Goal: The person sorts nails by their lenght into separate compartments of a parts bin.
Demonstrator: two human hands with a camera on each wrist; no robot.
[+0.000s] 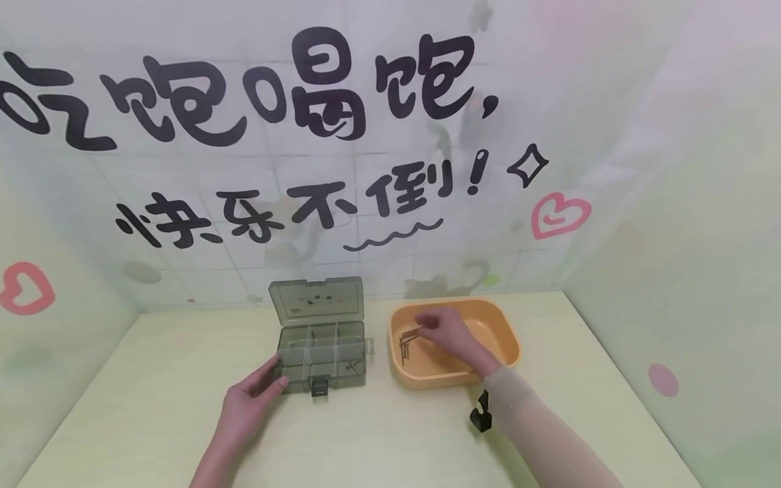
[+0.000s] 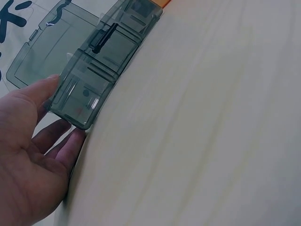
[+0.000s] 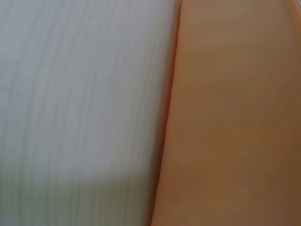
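Observation:
A see-through grey compartment box [image 1: 294, 373] stands on the table with its lid [image 1: 317, 301] raised at the back. My left hand [image 1: 249, 400] holds the box by its left side, thumb at the rim and fingertips at the lower corner in the left wrist view. A few thin metal screws [image 1: 352, 367] lie in the front right compartment. To the right is an orange tray [image 1: 427, 381] with several more screws [image 1: 405, 351] at its left end. My right hand [image 1: 448, 332] reaches over the tray, its fingertips pinching a screw [image 1: 411, 333]. The right wrist view shows no hand.
Behind the box and tray rises a pale wall sheet [image 1: 390, 264] with black lettering and pink hearts. The box's dark front latch [image 1: 319, 387] hangs down, and a clear side latch [image 1: 369, 346] points toward the tray. A black wrist device [image 1: 481, 412] sits under my right sleeve.

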